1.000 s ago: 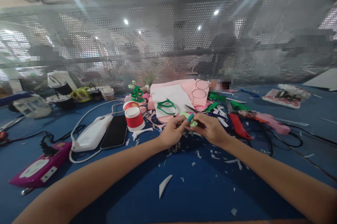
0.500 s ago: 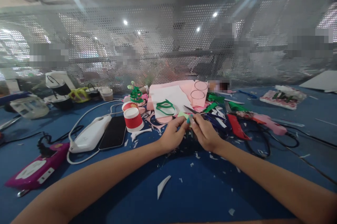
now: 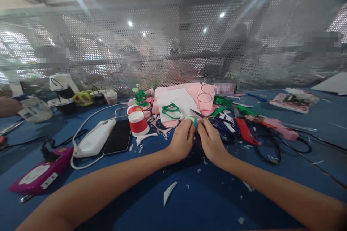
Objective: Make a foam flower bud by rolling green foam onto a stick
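My left hand [image 3: 183, 138] and my right hand [image 3: 213, 140] meet above the blue table, fingers closed and fingertips together. A small light green piece of paper [image 3: 189, 118] shows just past my left fingertips; my fingers cover most of it. A teal patch [image 3: 195, 121] sits where the fingertips meet, too small to make out. Just beyond my right hand, a dark pointed blade [image 3: 197, 113] points left, its rear end hidden by the hand. Behind lie a white sheet [image 3: 177, 97] with a green strip loop [image 3: 171, 111] on it, and pink paper [image 3: 162, 93] underneath.
To the left are red-and-white paper cups [image 3: 139, 124], a phone [image 3: 118, 137], a white power bank [image 3: 94, 138] and a purple power strip [image 3: 40, 173]. A pink glue gun [image 3: 282, 128] and cables lie right. Another person's hand [image 3: 9, 107] is at the left edge. Paper scraps litter the table.
My hands have drawn closer together, the left turning more upright, and less of the light green paper shows. Another person's hand has appeared at the left edge.
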Motion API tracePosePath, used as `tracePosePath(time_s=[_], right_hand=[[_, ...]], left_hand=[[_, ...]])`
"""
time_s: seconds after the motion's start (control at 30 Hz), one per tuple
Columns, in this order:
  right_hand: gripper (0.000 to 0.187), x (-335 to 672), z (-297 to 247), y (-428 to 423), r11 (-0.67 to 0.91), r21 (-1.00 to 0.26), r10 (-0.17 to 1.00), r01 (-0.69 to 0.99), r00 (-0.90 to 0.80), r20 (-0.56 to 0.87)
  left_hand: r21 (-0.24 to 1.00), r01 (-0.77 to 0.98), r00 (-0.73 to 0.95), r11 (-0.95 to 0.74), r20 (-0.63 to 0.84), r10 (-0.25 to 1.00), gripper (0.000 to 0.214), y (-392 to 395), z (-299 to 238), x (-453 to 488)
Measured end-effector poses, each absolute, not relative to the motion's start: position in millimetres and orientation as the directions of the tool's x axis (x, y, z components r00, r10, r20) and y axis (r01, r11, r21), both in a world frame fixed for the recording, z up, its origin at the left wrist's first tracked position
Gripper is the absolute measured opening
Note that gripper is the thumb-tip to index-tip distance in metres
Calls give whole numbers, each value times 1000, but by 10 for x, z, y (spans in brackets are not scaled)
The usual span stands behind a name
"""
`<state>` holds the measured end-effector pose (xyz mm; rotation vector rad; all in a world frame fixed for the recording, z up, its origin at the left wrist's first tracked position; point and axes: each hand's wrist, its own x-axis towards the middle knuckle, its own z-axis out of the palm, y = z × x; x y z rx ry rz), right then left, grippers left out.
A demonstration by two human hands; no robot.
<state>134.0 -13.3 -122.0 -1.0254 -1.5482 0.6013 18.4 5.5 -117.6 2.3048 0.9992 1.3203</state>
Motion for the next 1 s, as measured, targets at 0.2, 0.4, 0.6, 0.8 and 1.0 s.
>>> tracePosePath(time_s=[0.2,0.4,0.6,0.8,1.0], right_hand=[[20,1390,-1228,-49,361,-914,927,184,32,373],[23,1453,-1172,-10,354,-920,935,169,-88,344],[30,1447,-1183,24,139,-989,980,55,-153,129],[35,1491,-1201,39,150,-988,974,24,-176,143],[39,1526,-1220,68,83,-996,969,-20,-232,86]], left_hand=[[374,545,371,-751,696,615,19,87,-1203,173],[323,566,356,-758,734,579,17,78,-1191,175],[305,589,363,-749,728,582,19,74,-1181,176],[294,618,375,-729,705,602,20,99,-1196,175],[290,635,376,-716,694,614,19,97,-1198,171]])
